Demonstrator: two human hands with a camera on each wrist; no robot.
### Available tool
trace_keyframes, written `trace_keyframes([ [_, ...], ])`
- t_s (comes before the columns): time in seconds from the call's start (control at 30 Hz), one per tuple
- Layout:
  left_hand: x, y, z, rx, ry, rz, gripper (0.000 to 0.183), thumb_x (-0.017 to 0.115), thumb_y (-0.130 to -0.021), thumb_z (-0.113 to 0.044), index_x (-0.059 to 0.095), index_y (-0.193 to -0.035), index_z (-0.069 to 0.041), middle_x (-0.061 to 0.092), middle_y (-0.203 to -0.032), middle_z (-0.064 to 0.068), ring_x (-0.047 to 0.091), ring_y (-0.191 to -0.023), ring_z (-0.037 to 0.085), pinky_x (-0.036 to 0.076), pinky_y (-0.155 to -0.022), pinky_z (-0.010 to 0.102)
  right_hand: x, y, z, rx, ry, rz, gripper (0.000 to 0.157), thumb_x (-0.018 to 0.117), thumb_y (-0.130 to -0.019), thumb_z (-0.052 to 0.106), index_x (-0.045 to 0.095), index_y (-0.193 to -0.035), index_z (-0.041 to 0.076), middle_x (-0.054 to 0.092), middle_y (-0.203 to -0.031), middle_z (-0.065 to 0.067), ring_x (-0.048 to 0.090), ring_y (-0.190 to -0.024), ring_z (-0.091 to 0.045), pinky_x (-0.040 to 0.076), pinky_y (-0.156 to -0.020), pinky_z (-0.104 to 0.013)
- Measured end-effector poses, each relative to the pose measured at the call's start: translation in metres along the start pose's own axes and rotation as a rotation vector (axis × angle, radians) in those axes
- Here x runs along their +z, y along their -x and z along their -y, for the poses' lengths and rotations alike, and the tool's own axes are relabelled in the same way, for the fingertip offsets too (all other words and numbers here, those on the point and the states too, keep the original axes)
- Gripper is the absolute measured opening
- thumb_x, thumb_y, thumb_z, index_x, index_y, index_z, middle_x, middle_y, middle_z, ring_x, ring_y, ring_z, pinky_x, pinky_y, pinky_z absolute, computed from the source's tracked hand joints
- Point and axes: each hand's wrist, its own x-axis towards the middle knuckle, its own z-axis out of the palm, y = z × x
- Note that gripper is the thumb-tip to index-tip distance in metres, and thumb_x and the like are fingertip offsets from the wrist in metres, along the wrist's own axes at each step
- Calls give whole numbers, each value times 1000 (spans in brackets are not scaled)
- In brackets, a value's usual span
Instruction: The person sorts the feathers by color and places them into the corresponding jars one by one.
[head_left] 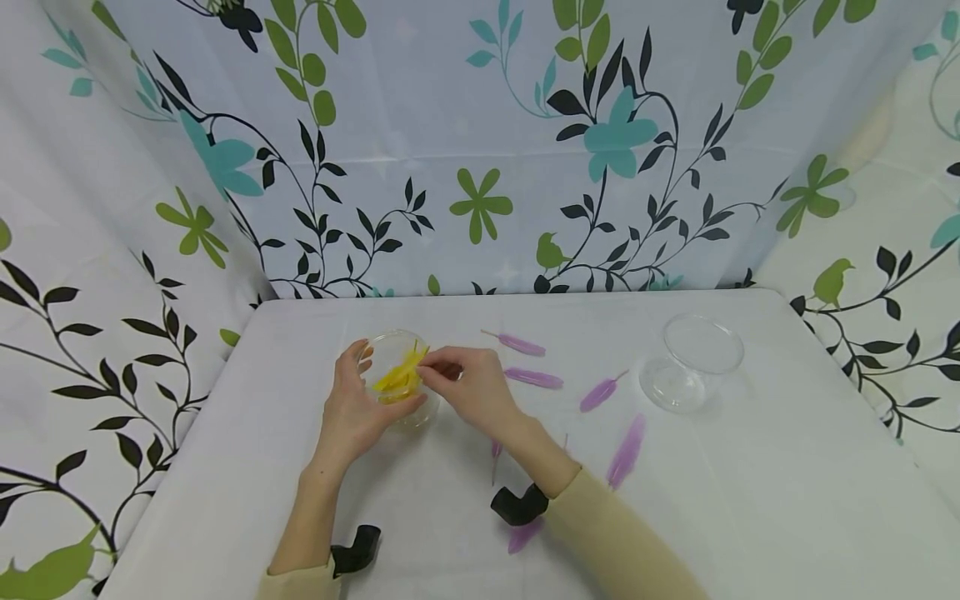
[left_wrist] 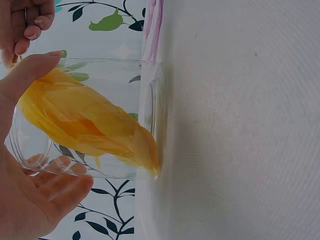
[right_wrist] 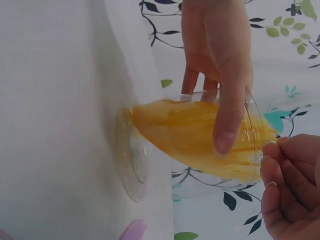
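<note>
My left hand (head_left: 358, 417) grips a clear jar (left_wrist: 112, 174) around its upper part, thumb on one side and fingers on the other. The jar stands on the table with several yellow feathers (left_wrist: 90, 120) bunched inside, leaning, with their quills up at the mouth. At the rim, my right hand (head_left: 474, 385) pinches a yellow feather by its thin quill between thumb and fingertips. In the right wrist view, the left thumb (right_wrist: 227, 132) lies across the jar wall, in front of the feathers.
Several purple feathers lie scattered on the white table (head_left: 780, 467), among them a purple feather (head_left: 626, 450) right of my right forearm and another purple feather (head_left: 534, 378) beyond the hand. A second clear jar (head_left: 671, 387) stands at the right. Patterned curtain (head_left: 420, 125) hangs behind the table.
</note>
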Motion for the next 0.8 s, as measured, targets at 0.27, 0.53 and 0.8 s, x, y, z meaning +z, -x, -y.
trace_keyframes([
  [0.27, 4, -1, 0, 17, -11, -5, 116, 85, -74, -49, 11, -157, -14, 35, -156, 17, 38, -143, 36, 38, -106, 64, -7, 12, -2, 71, 46, 24, 11, 78, -87, 21, 75, -90, 10, 72, -79, 3, 60, -65, -5, 54, -62, -20],
  [0.53, 1, -4, -1, 7, -12, -8, 114, 85, -74, -46, 12, -156, -15, 37, -155, 18, 38, -142, 37, 36, -109, 63, -37, 32, -16, 92, 97, -19, 10, 79, -86, 26, 75, -91, 18, 68, -78, 11, 56, -69, -7, 51, -63, -23],
  [0.8, 0, -3, -2, 11, -17, -7, 115, 86, -74, -46, 12, -156, -15, 37, -154, 19, 38, -142, 37, 35, -109, 64, -78, 57, -34, 84, 121, -141, 16, 80, -85, 16, 75, -99, 12, 74, -87, 5, 65, -82, -11, 58, -78, -40],
])
